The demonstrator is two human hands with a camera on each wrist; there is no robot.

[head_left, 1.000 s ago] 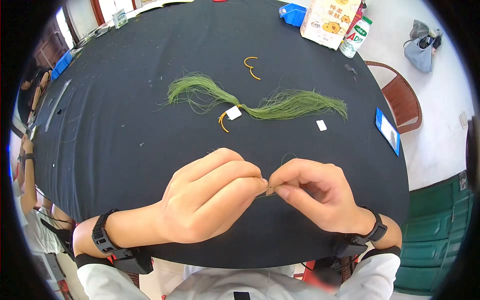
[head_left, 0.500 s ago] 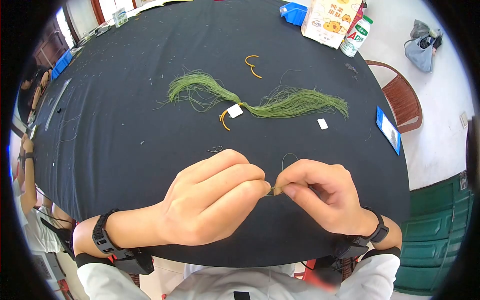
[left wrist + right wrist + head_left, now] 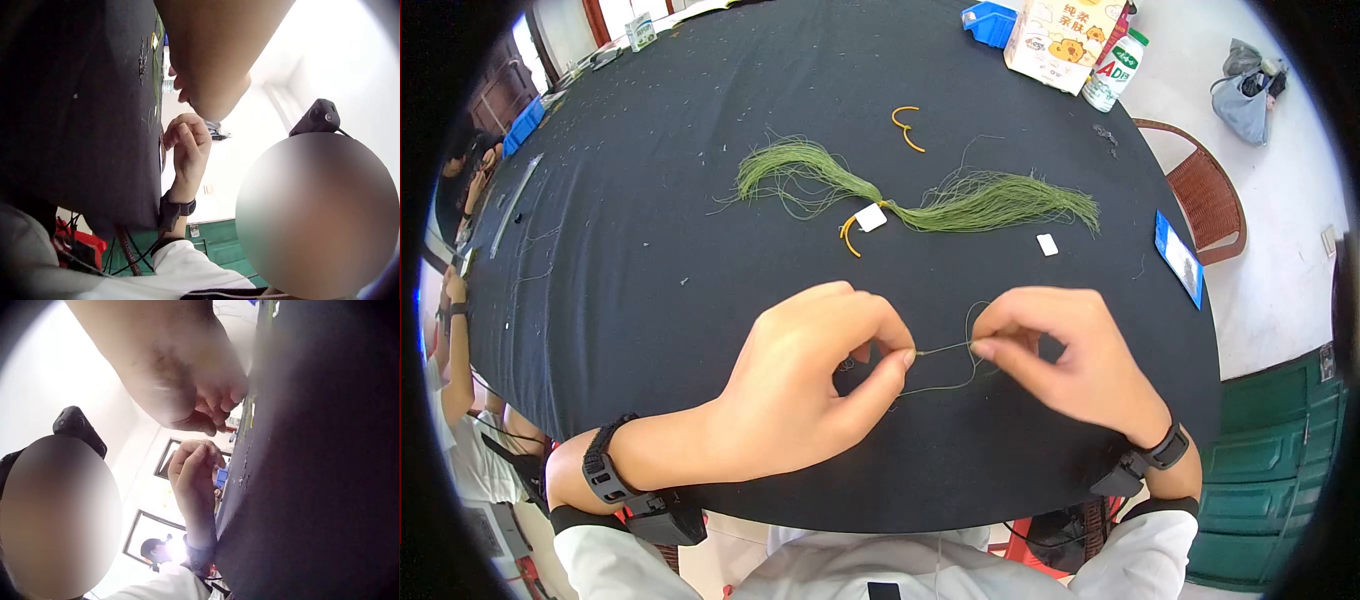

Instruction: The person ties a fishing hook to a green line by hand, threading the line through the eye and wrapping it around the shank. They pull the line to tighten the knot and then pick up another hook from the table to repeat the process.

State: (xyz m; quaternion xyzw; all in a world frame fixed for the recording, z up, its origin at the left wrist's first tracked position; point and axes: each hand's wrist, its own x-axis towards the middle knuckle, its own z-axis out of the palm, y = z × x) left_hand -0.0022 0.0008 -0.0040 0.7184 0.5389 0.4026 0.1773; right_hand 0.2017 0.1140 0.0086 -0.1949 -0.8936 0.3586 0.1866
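Observation:
My left hand (image 3: 800, 375) pinches a thin green thread (image 3: 945, 349) between thumb and forefinger. On the other side, the right hand (image 3: 1060, 345) grips the same thread at its fingertips, and a short length runs straight between the two hands. A loose loop of it arcs above the right fingertips and hangs below toward the left thumb. Small dark wire hooks (image 3: 846, 366) show on the cloth through the gap in the left hand. Beyond both hands lies a long green thread bundle (image 3: 1000, 203), bound at its middle near a white tag (image 3: 870, 217).
A yellow curved ring piece (image 3: 908, 130) lies behind the bundle, another (image 3: 847, 237) beside the tag. A small white card (image 3: 1047, 244) and a blue packet (image 3: 1178, 258) are at right. A bottle (image 3: 1115, 70), a printed carton (image 3: 1060, 40) and a blue bin (image 3: 987, 24) stand at the far right.
My hands have drawn apart from nearly touching, exposing a stretch of thread between them. The left hand has turned so its thumb shows, and the loose loop has grown longer.

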